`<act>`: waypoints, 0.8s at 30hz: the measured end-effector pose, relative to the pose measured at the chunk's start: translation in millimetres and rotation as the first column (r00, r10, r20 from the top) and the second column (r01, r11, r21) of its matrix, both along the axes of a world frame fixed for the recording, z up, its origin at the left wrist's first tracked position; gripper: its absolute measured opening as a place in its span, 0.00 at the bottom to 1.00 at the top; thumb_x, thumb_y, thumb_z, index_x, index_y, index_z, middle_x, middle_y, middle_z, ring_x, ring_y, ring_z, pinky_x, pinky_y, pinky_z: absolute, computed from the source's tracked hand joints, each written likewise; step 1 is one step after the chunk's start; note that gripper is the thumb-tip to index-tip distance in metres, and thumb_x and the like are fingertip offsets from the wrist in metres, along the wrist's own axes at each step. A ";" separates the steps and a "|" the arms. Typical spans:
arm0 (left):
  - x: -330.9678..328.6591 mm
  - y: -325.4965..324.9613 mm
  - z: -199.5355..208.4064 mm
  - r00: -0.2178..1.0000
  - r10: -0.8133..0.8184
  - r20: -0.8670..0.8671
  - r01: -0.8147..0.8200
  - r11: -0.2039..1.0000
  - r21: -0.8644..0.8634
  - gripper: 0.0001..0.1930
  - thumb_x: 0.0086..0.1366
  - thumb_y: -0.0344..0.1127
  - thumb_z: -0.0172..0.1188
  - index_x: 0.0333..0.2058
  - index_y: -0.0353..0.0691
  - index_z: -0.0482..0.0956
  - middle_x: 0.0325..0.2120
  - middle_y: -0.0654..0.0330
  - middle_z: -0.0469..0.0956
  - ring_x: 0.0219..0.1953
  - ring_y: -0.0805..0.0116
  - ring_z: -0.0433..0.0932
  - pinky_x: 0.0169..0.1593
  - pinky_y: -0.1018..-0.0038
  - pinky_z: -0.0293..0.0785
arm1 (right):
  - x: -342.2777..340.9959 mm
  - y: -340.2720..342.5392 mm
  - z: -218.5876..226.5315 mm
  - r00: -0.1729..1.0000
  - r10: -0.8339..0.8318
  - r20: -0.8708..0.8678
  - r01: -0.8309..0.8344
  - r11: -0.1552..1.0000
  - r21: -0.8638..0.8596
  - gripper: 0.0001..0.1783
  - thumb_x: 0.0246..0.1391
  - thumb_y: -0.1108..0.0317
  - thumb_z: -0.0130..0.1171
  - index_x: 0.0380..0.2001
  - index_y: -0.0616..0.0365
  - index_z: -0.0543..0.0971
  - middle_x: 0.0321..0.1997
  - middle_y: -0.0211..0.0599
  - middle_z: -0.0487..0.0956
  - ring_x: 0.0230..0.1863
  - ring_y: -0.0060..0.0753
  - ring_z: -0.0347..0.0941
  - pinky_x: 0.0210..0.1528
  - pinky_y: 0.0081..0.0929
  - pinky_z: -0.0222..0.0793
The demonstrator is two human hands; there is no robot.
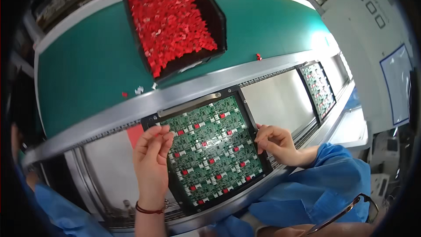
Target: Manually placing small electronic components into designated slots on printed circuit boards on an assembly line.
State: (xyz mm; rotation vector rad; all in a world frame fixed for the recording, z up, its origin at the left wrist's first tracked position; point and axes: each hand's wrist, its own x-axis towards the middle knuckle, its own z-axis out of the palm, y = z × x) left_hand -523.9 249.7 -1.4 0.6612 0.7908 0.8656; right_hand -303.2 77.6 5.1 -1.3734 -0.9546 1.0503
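A green circuit board panel [208, 162] with rows of small red and white connectors lies in a black carrier frame [250, 123], which rests tilted on a conveyor. My left hand [152, 158], with a cord bracelet at the wrist, is raised over the panel's left edge. Its thumb and fingertips are pinched together; whatever they hold is hidden. At the frame's right edge is my right hand [277, 144], its fingers curled and closed close to the rim. I cannot make out anything between them.
A black bin [215, 17] heaped with red connectors [171, 26] stands on the green table [79, 61]. Loose red and white pieces [139, 90] lie near the rail. Another framed board [319, 88] sits farther right on the conveyor. A co-worker's blue sleeve [61, 213] shows at left.
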 end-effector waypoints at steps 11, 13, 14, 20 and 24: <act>-25.4 -18.4 -30.5 0.998 -0.059 0.002 0.059 0.998 0.036 0.05 0.61 0.33 0.53 0.31 0.38 0.71 0.19 0.67 0.68 0.16 0.86 0.59 0.19 0.86 0.52 | -27.3 -14.5 -57.3 0.867 0.314 -0.386 -0.267 0.948 0.171 0.04 0.51 0.73 0.50 0.31 0.61 0.72 0.19 0.35 0.73 0.28 0.28 0.67 0.65 0.46 0.34; -36.3 -23.0 -35.2 0.997 -0.070 0.016 0.068 0.994 0.080 0.05 0.60 0.32 0.54 0.31 0.38 0.71 0.19 0.68 0.68 0.16 0.86 0.59 0.19 0.87 0.52 | -38.9 -17.8 -63.3 0.895 0.312 -0.320 -0.275 0.949 0.155 0.04 0.50 0.73 0.51 0.32 0.60 0.72 0.21 0.35 0.73 0.28 0.28 0.67 0.65 0.46 0.36; -38.4 -24.1 -36.3 0.996 -0.080 0.037 0.076 0.993 0.093 0.05 0.59 0.32 0.55 0.31 0.37 0.71 0.19 0.67 0.68 0.17 0.86 0.59 0.20 0.87 0.53 | -41.8 -19.4 -63.7 0.929 0.279 -0.244 -0.249 0.957 0.149 0.05 0.50 0.74 0.52 0.32 0.60 0.72 0.22 0.36 0.73 0.28 0.28 0.67 0.64 0.45 0.38; -55.0 -34.1 -35.3 0.991 -0.119 -0.061 0.128 0.979 0.160 0.08 0.58 0.34 0.57 0.31 0.36 0.72 0.19 0.67 0.69 0.17 0.86 0.60 0.21 0.87 0.54 | -60.8 -23.6 -59.3 0.990 0.069 0.123 -0.084 0.990 0.117 0.10 0.50 0.70 0.53 0.37 0.60 0.69 0.24 0.35 0.73 0.31 0.25 0.69 0.56 0.38 0.56; -59.1 -37.4 -40.9 0.987 -0.148 -0.060 0.157 0.964 0.214 0.09 0.58 0.35 0.57 0.31 0.36 0.72 0.19 0.67 0.69 0.17 0.86 0.60 0.20 0.87 0.53 | -68.2 -35.3 -63.6 0.989 -0.042 0.142 0.030 0.996 0.086 0.09 0.52 0.72 0.52 0.38 0.61 0.70 0.27 0.37 0.74 0.30 0.26 0.70 0.49 0.33 0.61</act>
